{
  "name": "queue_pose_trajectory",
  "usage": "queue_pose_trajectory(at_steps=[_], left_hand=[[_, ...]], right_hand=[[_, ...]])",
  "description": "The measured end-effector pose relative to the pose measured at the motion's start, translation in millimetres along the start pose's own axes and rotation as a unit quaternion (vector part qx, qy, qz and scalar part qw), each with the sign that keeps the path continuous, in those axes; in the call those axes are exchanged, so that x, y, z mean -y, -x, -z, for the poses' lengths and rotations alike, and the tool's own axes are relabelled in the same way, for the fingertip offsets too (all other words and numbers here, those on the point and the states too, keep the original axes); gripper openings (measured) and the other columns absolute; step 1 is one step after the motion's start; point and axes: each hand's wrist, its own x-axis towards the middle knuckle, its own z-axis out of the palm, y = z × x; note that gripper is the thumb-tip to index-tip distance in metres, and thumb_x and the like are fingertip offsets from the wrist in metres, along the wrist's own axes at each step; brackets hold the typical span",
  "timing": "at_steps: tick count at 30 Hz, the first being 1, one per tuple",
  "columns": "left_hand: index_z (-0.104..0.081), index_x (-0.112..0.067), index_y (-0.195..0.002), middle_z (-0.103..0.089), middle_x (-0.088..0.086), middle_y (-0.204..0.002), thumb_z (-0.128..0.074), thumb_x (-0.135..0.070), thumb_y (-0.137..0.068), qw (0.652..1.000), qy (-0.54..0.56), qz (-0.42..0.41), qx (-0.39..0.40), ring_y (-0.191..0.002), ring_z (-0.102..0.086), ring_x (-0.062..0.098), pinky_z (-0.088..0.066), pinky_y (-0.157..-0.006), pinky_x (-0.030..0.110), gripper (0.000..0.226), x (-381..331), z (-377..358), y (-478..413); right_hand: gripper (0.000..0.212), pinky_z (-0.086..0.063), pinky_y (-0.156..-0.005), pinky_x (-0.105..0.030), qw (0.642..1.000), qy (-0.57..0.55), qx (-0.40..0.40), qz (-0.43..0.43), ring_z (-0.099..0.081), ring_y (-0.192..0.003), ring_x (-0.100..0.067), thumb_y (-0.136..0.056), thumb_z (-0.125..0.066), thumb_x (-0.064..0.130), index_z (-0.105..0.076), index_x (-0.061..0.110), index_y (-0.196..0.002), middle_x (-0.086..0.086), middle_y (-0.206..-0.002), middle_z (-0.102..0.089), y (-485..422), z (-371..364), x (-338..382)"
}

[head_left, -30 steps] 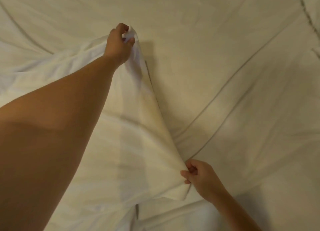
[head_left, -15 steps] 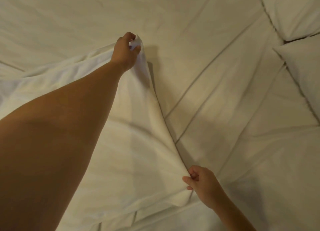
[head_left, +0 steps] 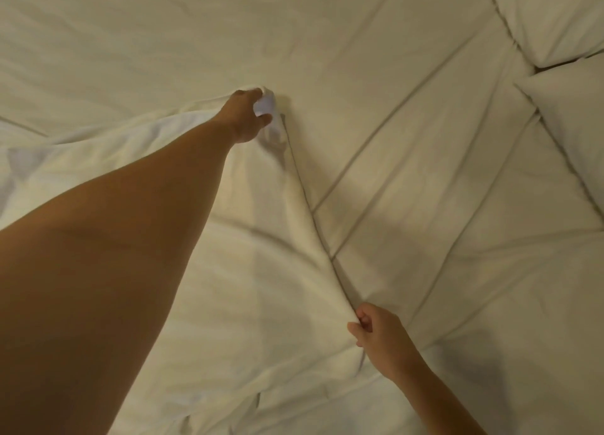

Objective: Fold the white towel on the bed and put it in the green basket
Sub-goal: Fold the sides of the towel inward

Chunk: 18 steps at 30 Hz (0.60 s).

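We stretch the white towel across the bed.
Left hand reaches far, gripping one corner; right hand pinches the near corner.

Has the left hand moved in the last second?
Yes. The left hand, gripping the towel corner, has shifted right, closer to the long diagonal crease in the bed sheet.

Legibility check, head view: no readable text. No lettering, label, brand mark, number or sign can be made out on any surface in frame.
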Motion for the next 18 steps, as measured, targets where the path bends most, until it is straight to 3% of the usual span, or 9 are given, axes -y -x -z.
queue_pose_trajectory(at_steps=[3,8,18], left_hand=[[-0.025,-0.015,-0.161,-0.028,0.013,-0.165,-0.059,-0.040,-0.100,1.000,-0.007,0.000,0.008,-0.151,-0.030,0.029,-0.025,-0.121,0.037,0.074,3.1,4.4,7.3],[-0.028,-0.020,-0.161,-0.030,0.010,-0.164,-0.059,-0.041,-0.100,1.000,0.005,0.008,-0.006,-0.150,-0.033,0.027,-0.026,-0.120,0.037,0.071,8.8,15.4,17.2],[-0.039,-0.019,-0.156,-0.038,0.013,-0.159,-0.060,-0.041,-0.099,0.998,0.020,0.055,0.018,-0.145,-0.039,0.031,-0.031,-0.118,0.039,0.064,16.5,-0.4,20.9]], right_hand=[[0.033,-0.038,-0.055,-0.023,0.999,0.040,-0.010,0.017,-0.044,-0.054,-0.012,-0.088,-0.067,0.023,-0.044,0.028,-0.064,0.005,-0.057,-0.048,0.8,1.6,4.1],[0.004,-0.055,-0.072,-0.030,0.999,0.030,-0.012,-0.010,-0.067,-0.073,-0.006,-0.086,-0.067,0.028,-0.064,0.026,-0.085,0.009,-0.077,-0.070,4.4,3.4,11.7],[0.023,-0.055,-0.080,-0.029,0.999,0.006,-0.026,-0.038,-0.067,-0.080,-0.003,-0.085,-0.067,0.028,-0.063,0.031,-0.107,0.018,-0.087,-0.069,2.6,-6.3,16.6]])
